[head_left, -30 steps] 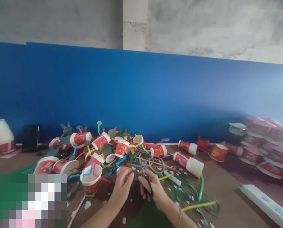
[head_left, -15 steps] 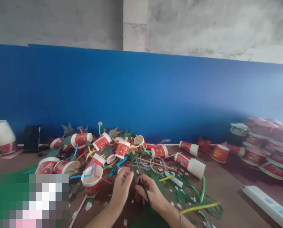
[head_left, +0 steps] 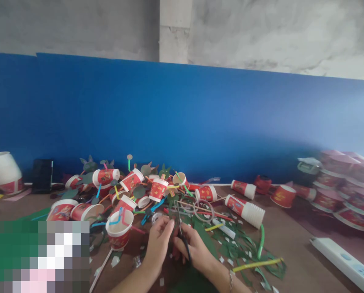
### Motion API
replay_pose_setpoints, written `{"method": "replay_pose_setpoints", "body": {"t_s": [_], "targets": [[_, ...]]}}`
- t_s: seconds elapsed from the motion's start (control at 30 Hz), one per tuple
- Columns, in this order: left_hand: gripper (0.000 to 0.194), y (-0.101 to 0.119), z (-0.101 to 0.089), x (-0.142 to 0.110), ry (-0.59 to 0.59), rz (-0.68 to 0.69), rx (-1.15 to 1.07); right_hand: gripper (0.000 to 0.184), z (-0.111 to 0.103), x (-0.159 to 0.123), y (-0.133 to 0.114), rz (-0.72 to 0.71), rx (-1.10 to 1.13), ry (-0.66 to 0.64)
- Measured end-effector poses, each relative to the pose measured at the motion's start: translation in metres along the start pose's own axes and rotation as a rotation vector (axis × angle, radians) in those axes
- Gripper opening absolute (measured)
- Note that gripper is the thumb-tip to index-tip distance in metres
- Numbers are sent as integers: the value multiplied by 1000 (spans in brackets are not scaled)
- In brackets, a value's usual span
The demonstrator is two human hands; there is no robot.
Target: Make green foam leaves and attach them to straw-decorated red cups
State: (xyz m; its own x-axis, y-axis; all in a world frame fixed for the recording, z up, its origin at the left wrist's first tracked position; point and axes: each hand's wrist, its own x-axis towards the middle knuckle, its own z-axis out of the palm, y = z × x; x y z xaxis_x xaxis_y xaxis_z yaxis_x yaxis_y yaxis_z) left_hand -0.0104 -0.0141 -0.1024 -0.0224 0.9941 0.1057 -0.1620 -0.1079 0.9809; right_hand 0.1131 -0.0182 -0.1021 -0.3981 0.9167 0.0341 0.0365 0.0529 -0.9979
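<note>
My right hand (head_left: pixel 197 248) is closed around the black handles of a pair of scissors (head_left: pixel 187 245), whose blades point away from me. Just left of the blades, my left hand (head_left: pixel 158 241) has thumb and fingers pinched together; what lies between them is too small and dark to make out. A red and white paper cup (head_left: pixel 120 239) with blue and pink bent straws stands left of my left hand. Beyond both hands lies a heap of similar cups, one red cup (head_left: pixel 158 189) among them, with straws and dark paper discs attached.
Green paper scraps (head_left: pixel 238 246) and white bits litter the table to the right. Nested cups (head_left: pixel 246 211), tape rings (head_left: pixel 204 211), a yellow straw (head_left: pixel 258 265) and a white power strip (head_left: pixel 343 260) lie there too. Stacked red tubs (head_left: pixel 353 199) stand far right; a blue partition (head_left: pixel 182 122) rises behind.
The view has shifted slightly. My hands stay close together in almost the same place, the scissors still in my right hand. Little else differs.
</note>
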Motion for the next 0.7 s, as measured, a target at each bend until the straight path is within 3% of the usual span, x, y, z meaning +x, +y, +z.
{"method": "replay_pose_setpoints", "body": {"t_s": [0.33,0.7], "targets": [[34,5,4,-5,-97,-102,-211,39,1,0,1,-33,4,15],[35,10,5,-5,-112,-122,-221,39,1,-1,-2,-50,-13,44]]}}
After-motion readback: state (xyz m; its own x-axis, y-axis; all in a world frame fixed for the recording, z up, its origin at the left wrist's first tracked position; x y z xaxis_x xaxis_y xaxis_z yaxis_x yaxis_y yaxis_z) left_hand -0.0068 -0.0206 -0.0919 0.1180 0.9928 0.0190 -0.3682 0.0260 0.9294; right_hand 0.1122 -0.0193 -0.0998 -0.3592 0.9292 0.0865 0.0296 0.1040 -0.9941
